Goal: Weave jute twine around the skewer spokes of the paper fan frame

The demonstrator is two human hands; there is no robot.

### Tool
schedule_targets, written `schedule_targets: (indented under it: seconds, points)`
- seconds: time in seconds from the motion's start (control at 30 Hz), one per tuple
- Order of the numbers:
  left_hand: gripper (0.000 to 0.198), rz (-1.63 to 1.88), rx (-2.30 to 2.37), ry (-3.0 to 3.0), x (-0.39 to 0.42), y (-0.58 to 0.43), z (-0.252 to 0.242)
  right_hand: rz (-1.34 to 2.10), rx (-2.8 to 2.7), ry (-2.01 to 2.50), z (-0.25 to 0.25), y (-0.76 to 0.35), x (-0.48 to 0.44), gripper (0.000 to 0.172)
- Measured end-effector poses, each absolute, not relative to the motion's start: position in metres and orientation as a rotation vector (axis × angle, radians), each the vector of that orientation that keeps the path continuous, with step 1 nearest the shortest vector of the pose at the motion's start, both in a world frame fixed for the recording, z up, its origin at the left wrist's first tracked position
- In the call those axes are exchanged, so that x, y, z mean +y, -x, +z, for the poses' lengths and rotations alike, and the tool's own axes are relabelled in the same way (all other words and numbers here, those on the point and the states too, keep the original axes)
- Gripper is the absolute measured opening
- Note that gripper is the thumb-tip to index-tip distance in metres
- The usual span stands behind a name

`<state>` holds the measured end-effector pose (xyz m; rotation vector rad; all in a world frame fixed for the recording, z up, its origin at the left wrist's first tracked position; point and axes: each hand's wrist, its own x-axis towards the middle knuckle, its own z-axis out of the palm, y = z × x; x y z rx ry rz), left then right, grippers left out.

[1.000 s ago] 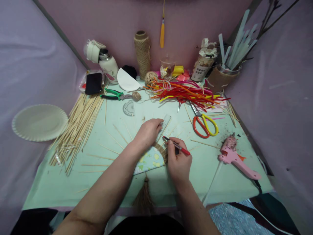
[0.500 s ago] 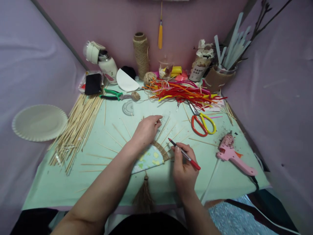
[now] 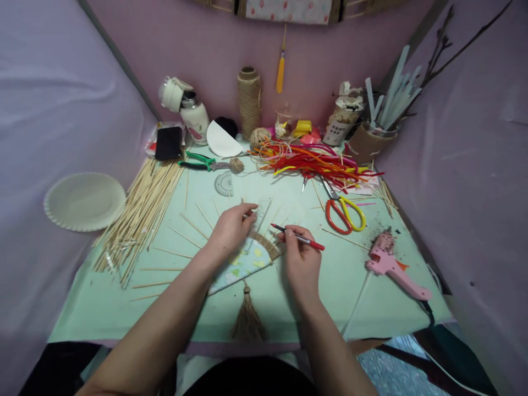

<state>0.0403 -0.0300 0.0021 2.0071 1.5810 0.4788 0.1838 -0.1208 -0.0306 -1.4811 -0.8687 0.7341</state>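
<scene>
My right hand [image 3: 300, 258] grips a red marker pen [image 3: 297, 237], its dark tip pointing left towards the thin wooden sticks fanning out on the table. My left hand [image 3: 229, 228] presses a clear ruler [image 3: 259, 212] flat on those sticks, fingers curled over its end. Under both hands lies a half-round fan piece [image 3: 243, 261] with patterned paper, a twine-wrapped edge and a jute tassel [image 3: 246, 319] hanging towards me.
A bundle of bamboo sticks [image 3: 140, 212] lies at the left beside a paper plate [image 3: 84, 201]. Red-yellow scissors [image 3: 344, 212], a pink glue gun [image 3: 391, 267], pipe cleaners [image 3: 313, 159], green pliers [image 3: 202, 162], a protractor [image 3: 225, 184], twine spools and jars crowd the back.
My right hand drew back to the right with the marker, then came back towards the sticks. My left hand shifted a little with the ruler. The head camera tilted up.
</scene>
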Motion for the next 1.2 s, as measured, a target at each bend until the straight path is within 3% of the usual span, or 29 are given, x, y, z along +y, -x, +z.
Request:
schedule_targets:
  seconds: [0.2, 0.37, 1.2]
  points:
    - [0.035, 0.491, 1.542, -2.131, -0.012, -0.064, 0.021, 0.716, -0.744, 1.429, -0.024, -0.184, -0.116, 0.023]
    - [0.035, 0.364, 1.521, -2.165, -0.002, -0.081, 0.011, 0.71, -0.732, 1.425, -0.03, -0.184, -0.122, 0.023]
    - [0.033, 0.407, 1.466, -2.123, -0.002, -0.074, -0.008, 0.64, -0.937, 1.559, -0.033, -0.182, -0.122, 0.017]
